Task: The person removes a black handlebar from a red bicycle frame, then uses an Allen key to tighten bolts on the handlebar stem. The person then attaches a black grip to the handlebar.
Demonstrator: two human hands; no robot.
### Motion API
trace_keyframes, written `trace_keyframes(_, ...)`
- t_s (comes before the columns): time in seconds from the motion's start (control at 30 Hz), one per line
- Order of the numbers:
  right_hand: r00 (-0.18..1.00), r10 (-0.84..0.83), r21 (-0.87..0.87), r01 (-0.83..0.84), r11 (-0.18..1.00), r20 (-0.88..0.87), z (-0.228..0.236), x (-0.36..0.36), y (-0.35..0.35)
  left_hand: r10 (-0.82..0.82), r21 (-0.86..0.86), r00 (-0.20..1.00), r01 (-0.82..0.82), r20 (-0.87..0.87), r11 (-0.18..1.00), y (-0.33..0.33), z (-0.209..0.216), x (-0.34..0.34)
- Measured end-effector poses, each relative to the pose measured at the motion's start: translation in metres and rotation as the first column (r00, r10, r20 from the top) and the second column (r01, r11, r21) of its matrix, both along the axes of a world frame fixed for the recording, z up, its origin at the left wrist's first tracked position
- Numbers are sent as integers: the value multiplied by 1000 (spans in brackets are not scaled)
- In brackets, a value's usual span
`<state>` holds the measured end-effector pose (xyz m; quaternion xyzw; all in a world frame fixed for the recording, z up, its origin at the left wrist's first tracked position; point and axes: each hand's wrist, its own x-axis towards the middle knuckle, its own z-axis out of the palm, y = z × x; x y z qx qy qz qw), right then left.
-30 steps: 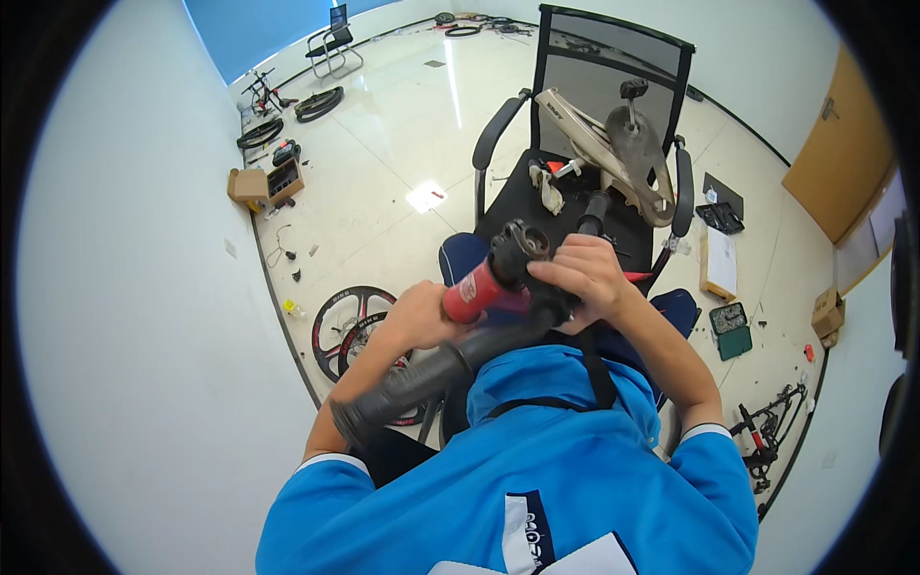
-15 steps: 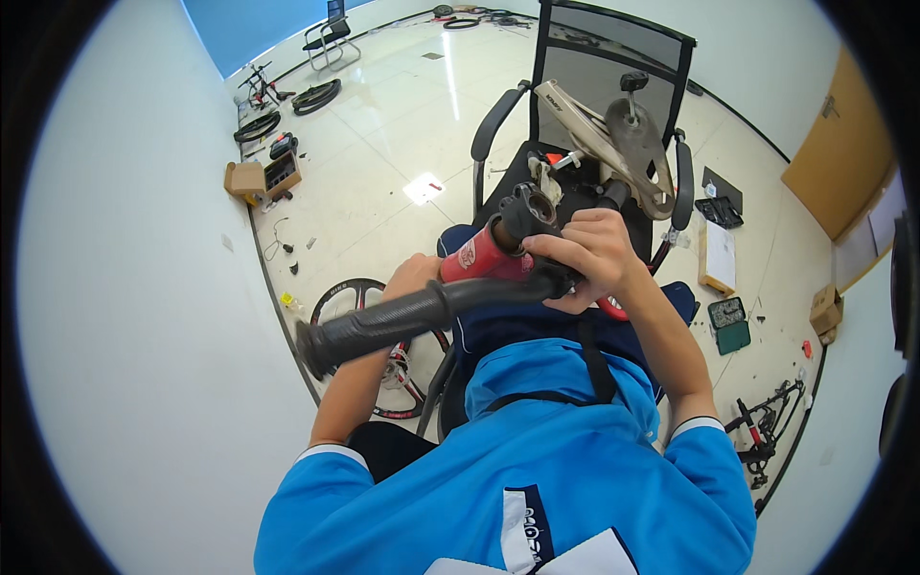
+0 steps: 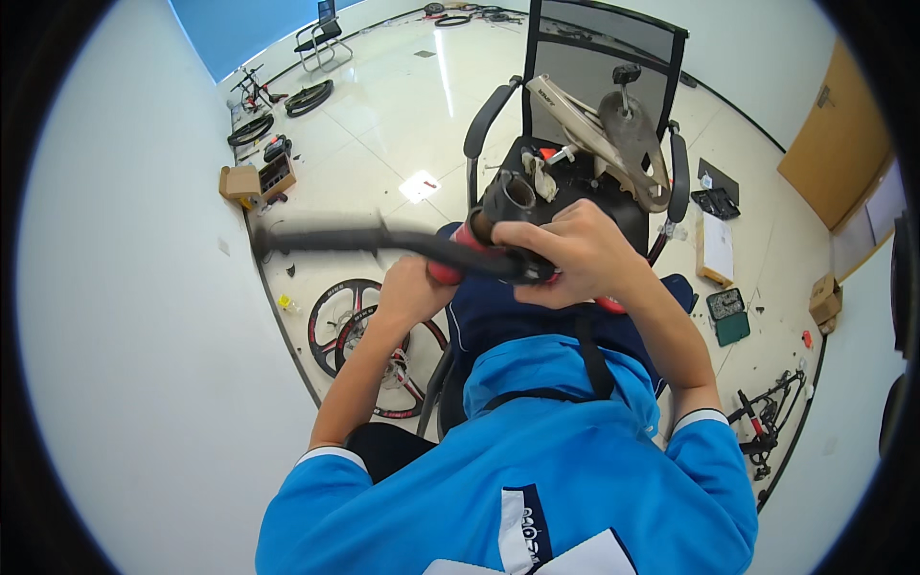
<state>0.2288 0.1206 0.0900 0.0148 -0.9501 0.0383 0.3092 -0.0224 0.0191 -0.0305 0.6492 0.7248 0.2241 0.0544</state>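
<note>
My right hand (image 3: 583,254) is closed around a black bicycle handlebar (image 3: 436,246) beside its stem (image 3: 508,198), which has an open round clamp on top. The bar's long arm reaches out to the left, its grip end smeared by motion. Below it, my left hand (image 3: 412,290) is wrapped round a red bicycle frame tube (image 3: 444,272), just under the bar. The stem sits at the top end of the red tube. Most of the red frame is hidden behind the bar, my hands and my lap.
Ahead stands a black office chair (image 3: 484,120) bearing a beige frame part with a crank (image 3: 585,125) and small tools. Spoked wheels (image 3: 350,321) lie on the floor at left. To the right are a green case (image 3: 733,329), a cardboard box (image 3: 824,297) and a black frame (image 3: 767,417).
The handlebar's grip end has swung up and farther left, so the bar lies nearly level. My right hand has turned with it; my left hand keeps its hold on the tube.
</note>
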Motion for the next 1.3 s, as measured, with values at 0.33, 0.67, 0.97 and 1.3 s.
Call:
trace_keyframes(0.33,990,-119,-202,132,970,77,6,-17,-18,111,4,994,-111,3,994,-1,-2,-3)
trace_keyframes(0.67,996,-11,-82,18,996,87,8,-14,1,-69,39,953,60,294,997,7,1,-9)
trace_keyframes(0.97,995,85,77,-81,994,-46,-8,-9,12,-101,-216,986,128,132,968,14,27,-17)
trace_keyframes(1.3,979,-20,-129,46,991,203,13,-20,10,-114,-28,987,118,115,993,14,-2,-24)
